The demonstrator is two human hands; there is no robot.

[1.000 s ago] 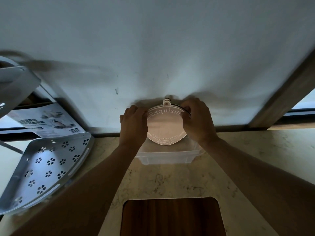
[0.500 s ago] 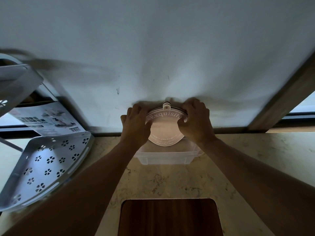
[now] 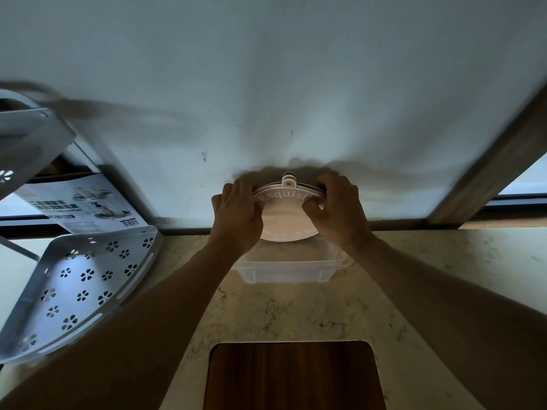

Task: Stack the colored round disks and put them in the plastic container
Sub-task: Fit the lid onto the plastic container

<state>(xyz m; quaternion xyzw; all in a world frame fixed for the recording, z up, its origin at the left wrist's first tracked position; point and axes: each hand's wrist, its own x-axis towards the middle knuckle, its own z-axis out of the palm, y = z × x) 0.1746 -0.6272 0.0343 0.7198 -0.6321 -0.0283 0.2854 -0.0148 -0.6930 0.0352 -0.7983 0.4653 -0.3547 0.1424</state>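
Note:
A stack of round disks [image 3: 284,220], the pale pink top one lettered "Exquisite" with a small tab at its far edge, is held tilted over the clear plastic container [image 3: 285,272] standing on the marble counter against the wall. My left hand [image 3: 236,216] grips the stack's left edge and my right hand [image 3: 340,213] grips its right edge, fingers curled over the rim. The stack's lower edge dips behind the container's far rim. How many disks lie under the top one is hidden.
A white perforated metal corner shelf [image 3: 74,288] with a printed leaflet [image 3: 80,202] stands at the left. A dark wooden board [image 3: 293,377] lies at the counter's near edge. A white wall [image 3: 266,84] rises right behind the container; a wooden frame [image 3: 497,161] runs at the right.
Both hands have closed in over the disks' edges, fingers covering more of the top disk. The stack has tipped a little flatter and stays over the container.

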